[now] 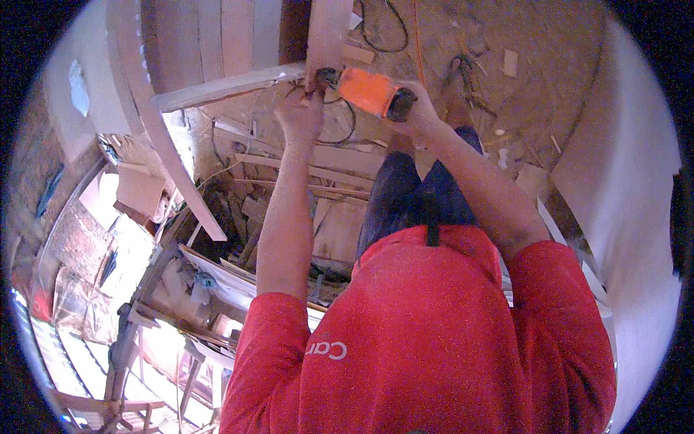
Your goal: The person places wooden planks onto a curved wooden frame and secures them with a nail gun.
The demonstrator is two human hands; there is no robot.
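An orange and black power tool (367,92) lies sideways in the air, its head against an upright wooden board (327,32). My right hand (419,116) is closed around the tool's rear end. My left hand (300,112) is raised at the board's lower end, beside the tool's head, with fingers curled; what they hold is too small to make out. A horizontal wooden rail (224,90) meets the board just left of that hand. My legs and feet show beyond the tool.
Curved planks (188,188) and boarded panels stand at the left. Loose boards (340,159) and scraps lie on the dusty floor below, with black cable loops (383,47) and an orange cord (418,43). A pale sheet (629,217) curves along the right.
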